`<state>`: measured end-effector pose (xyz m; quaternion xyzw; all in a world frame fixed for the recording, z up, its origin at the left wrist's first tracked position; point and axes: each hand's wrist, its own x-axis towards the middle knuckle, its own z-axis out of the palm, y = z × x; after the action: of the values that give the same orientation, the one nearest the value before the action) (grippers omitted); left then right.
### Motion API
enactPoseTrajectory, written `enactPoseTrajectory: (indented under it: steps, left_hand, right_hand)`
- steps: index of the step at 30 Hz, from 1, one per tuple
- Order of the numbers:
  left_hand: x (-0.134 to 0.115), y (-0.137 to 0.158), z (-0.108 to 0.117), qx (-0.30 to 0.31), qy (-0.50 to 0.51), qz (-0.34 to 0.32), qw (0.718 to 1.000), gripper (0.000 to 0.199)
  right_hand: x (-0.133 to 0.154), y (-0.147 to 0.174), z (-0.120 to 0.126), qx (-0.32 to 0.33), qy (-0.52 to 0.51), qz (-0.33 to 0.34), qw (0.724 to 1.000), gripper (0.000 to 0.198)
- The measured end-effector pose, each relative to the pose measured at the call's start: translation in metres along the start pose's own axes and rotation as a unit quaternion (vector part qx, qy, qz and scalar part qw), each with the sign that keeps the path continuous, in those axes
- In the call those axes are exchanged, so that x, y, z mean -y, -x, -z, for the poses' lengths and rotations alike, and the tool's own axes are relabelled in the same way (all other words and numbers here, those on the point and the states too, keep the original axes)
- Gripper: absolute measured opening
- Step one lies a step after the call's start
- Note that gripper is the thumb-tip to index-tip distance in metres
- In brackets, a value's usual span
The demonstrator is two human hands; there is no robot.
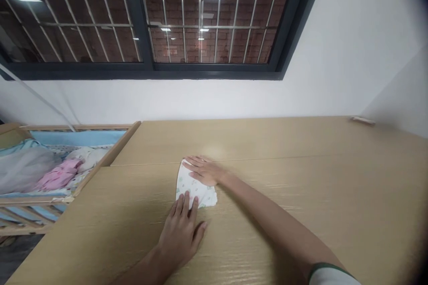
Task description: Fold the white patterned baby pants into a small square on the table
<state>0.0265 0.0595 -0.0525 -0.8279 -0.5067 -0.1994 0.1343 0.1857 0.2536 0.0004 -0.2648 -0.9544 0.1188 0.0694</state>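
A white cloth [192, 185] with a small green and pink print lies on the light wooden surface [267, 213], near a seam that runs across the boards. My right hand [203, 170] rests flat over the cloth's upper right part, fingers stretched toward the left. Close to me, my left hand [182, 229] is spread with its fingertips on the cloth's lower edge and the thumb apart on the wood. Whether anything lies beneath the cloth is hidden.
On the left stands a wooden crib [110, 156] with blue padding, holding pink clothing [60, 174] and white bedding. A dark-framed window [214, 71] with metal bars is set in the white wall behind. A small flat piece [363, 120] lies at the far right edge.
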Motion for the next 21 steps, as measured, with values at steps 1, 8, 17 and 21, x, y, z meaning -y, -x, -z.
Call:
enactPoseTrajectory:
  steps: [1, 8, 17, 21]
  left_hand:
    - [0.001, 0.000, 0.000, -0.001, 0.001, 0.002, 1.000, 0.065]
    - [0.044, -0.011, 0.004, 0.018, 0.014, -0.099, 0.995, 0.032]
    - [0.073, -0.027, 0.014, -0.009, 0.161, -0.033, 0.986, 0.028]
    - [0.086, -0.024, 0.028, 0.048, 0.241, -0.033, 0.969, 0.030]
  right_hand:
    - [0.002, 0.001, 0.000, -0.010, 0.009, 0.002, 1.000, 0.056]
    - [0.039, 0.046, 0.018, -0.118, 0.015, 0.002, 0.993, 0.050]
    - [0.065, 0.104, 0.005, -0.109, -0.083, -0.001, 0.991, 0.035]
    - [0.062, 0.101, -0.002, -0.169, -0.160, -0.080, 0.969, 0.027]
